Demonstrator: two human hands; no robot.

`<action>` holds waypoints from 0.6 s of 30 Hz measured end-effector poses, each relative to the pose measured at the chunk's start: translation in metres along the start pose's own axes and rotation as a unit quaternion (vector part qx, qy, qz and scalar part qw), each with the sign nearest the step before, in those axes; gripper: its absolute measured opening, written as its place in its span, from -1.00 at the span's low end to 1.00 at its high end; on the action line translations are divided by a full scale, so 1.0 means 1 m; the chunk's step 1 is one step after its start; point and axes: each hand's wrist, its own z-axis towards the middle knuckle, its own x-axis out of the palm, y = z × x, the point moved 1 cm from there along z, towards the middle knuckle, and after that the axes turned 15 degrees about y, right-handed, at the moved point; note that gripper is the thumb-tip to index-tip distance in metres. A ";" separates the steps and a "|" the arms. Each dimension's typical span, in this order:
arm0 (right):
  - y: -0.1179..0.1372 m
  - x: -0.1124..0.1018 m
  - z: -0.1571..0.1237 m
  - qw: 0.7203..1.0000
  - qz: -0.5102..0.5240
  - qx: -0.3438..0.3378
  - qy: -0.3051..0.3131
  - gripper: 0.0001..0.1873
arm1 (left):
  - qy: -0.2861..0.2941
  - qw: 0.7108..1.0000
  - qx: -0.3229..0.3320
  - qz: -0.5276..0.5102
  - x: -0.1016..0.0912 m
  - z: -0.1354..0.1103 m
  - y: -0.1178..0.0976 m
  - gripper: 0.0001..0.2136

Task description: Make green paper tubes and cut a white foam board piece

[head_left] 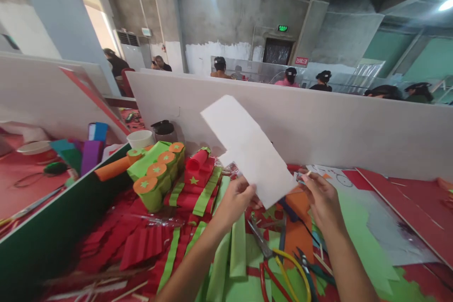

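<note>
A white piece of card [249, 146], cut with a small tab on its left side, is raised and tilted over the worktable. My left hand [239, 198] grips its lower edge, thumb in front. My right hand [320, 193] is beside the card's lower right corner, its thumb and fingers pinched on a thin pale stick [309, 173]. I cannot tell whether that hand touches the card. Below the hands lie scissors [264, 240] with red and yellow handles and a dark-handled cutting tool [307, 264].
A paper tank model [159, 170] in green and orange stands at left, near a red paper model [194, 179] with green strips. Red folded paper [141, 250], green sheets [368, 236] and sticks cover the table. A white partition [318, 122] rises behind; people sit beyond.
</note>
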 end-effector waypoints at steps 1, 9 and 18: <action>0.000 0.003 -0.001 1.000 0.016 0.009 0.010 -0.71 | -0.038 0.999 0.019 -0.013 -0.002 0.000 -0.003 -0.83; 0.009 0.047 -0.015 0.984 0.068 0.069 0.147 -0.77 | -0.178 0.980 0.087 -0.003 0.002 -0.002 -0.005 -0.77; 0.011 0.063 -0.019 0.969 -0.022 0.089 0.229 -0.68 | -0.129 0.977 0.134 0.106 -0.002 -0.001 0.001 -0.82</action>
